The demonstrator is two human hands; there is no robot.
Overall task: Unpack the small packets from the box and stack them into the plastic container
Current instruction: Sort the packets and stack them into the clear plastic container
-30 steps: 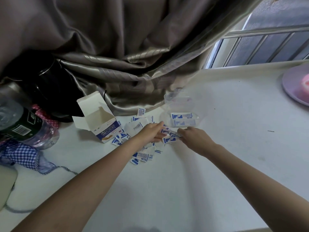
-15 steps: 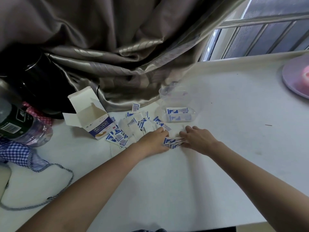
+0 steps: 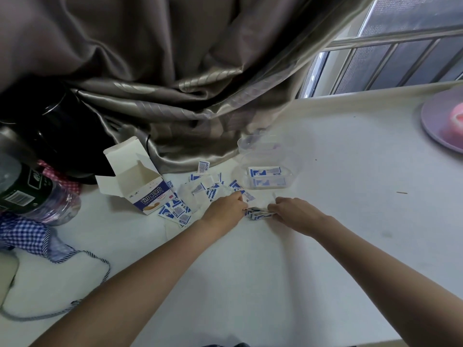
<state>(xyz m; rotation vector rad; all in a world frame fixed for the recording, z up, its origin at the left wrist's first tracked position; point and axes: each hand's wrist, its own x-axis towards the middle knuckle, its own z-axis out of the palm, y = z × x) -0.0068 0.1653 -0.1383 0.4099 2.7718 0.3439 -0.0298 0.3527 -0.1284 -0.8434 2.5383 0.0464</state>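
On the white table (image 3: 325,246), mid-scene, left hand (image 3: 225,209) and right hand (image 3: 293,212) face each other, fingertips pinching a small stack of packets (image 3: 258,213) from opposite ends; the stack lies flat, blue-and-white edges showing. Both forearms reach in from the near edge, wrists low, knuckles up. Just beyond the hands, loose packets (image 3: 200,194) lie scattered: flat, rectangular, paper-like, white with blue print, some overlapping. Far right of that scatter stands the clear plastic container (image 3: 263,176), oblong with rounded corners, a few packets stacked flat inside; behind it a clear lid-like piece, outline indistinct. Left of the scatter lies the cardboard box (image 3: 140,181), tipped on its side, flaps open, plain white interior, blue panel at the near end. Glossy grey-brown curtain (image 3: 175,83) folds onto the table behind. Far left: plastic bottle (image 3: 30,194), blue gingham cloth (image 3: 25,234). Far right: round lilac plate (image 3: 441,126).
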